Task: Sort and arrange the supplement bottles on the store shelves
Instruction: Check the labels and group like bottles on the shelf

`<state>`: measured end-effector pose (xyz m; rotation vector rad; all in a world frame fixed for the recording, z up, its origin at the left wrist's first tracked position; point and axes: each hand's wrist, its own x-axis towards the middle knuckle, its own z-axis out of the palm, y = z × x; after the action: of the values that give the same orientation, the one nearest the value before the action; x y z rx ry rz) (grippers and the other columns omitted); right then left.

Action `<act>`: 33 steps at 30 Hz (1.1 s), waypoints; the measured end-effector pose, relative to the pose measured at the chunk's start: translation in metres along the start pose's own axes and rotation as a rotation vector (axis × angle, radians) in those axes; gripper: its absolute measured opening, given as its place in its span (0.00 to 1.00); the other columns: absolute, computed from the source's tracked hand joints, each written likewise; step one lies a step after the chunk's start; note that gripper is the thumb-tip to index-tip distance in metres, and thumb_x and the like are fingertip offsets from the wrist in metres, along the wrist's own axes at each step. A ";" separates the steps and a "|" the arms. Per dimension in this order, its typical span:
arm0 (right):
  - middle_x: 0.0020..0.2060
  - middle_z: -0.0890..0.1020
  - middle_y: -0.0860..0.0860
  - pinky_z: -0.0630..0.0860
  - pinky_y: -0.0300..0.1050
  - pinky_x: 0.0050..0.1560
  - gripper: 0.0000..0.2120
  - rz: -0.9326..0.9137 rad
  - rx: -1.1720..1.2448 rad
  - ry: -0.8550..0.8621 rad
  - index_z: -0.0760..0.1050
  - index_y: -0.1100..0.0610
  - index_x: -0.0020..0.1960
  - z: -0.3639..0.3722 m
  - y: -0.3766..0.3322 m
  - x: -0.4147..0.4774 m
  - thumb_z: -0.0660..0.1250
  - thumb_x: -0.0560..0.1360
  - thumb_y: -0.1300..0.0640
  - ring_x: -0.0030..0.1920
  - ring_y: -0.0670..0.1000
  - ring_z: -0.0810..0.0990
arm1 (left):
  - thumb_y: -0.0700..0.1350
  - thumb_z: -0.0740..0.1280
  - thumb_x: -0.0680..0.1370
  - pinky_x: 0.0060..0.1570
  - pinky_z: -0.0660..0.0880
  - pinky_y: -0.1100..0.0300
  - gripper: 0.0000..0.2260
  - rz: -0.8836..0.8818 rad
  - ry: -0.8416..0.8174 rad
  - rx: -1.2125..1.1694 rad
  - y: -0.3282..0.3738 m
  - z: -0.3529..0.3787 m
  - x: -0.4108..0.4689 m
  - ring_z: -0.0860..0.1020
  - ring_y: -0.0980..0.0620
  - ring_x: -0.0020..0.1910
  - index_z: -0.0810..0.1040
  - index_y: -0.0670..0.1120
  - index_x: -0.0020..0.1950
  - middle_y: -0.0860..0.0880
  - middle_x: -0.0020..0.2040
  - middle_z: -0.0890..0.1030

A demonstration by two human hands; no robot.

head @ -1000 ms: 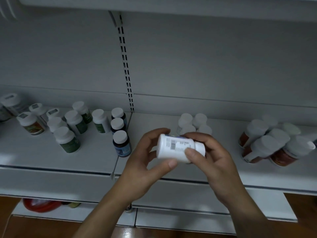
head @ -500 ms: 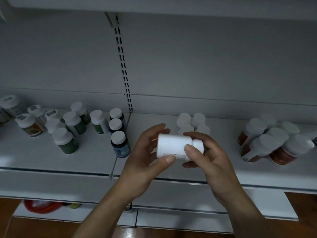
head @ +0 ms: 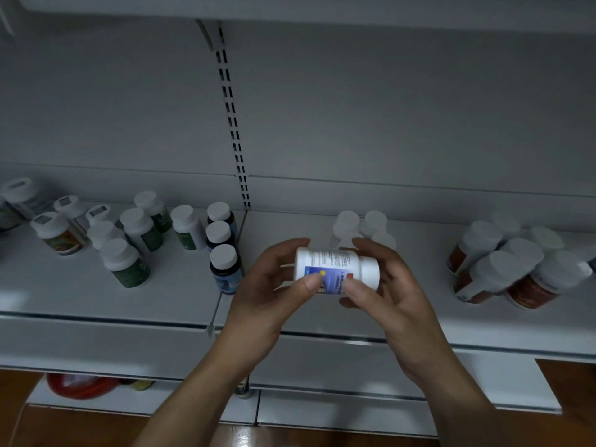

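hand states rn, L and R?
Left hand: holding the white bottle at its base end, thumb on the label.
Right hand: holding the same bottle at the cap end.

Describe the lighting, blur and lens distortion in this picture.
Head view: dim, greyish light throughout; the white bottle, held between the left hand and right hand, is the brightest thing; a pale patch of light lies on the shelf at far left; the wide lens tips the red-labelled bottles outward and they look soft; the held bottle's small print is too blurred to read.
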<state>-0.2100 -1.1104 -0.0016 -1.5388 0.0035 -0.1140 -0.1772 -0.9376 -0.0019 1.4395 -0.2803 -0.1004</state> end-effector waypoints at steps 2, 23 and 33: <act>0.56 0.82 0.45 0.80 0.49 0.53 0.24 -0.018 -0.005 -0.010 0.75 0.41 0.61 0.001 0.001 -0.001 0.74 0.65 0.46 0.56 0.50 0.81 | 0.53 0.72 0.68 0.48 0.78 0.64 0.20 -0.021 0.023 -0.010 -0.001 0.001 0.000 0.82 0.55 0.52 0.78 0.50 0.59 0.52 0.51 0.84; 0.56 0.81 0.42 0.80 0.49 0.53 0.30 -0.002 -0.008 -0.005 0.72 0.42 0.66 0.003 0.002 -0.002 0.73 0.65 0.45 0.57 0.49 0.80 | 0.57 0.71 0.66 0.48 0.79 0.61 0.23 -0.028 0.030 0.028 -0.006 -0.003 -0.003 0.82 0.54 0.52 0.78 0.51 0.59 0.53 0.52 0.83; 0.51 0.83 0.47 0.80 0.47 0.48 0.27 0.011 -0.081 0.135 0.76 0.47 0.59 0.009 0.005 0.009 0.71 0.64 0.37 0.52 0.48 0.82 | 0.72 0.61 0.66 0.49 0.80 0.56 0.25 -0.176 0.054 0.258 -0.013 -0.001 -0.004 0.83 0.55 0.44 0.79 0.55 0.49 0.57 0.45 0.83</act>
<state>-0.1996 -1.1023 -0.0053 -1.6097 0.1254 -0.2114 -0.1793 -0.9379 -0.0148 1.7198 -0.1246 -0.1731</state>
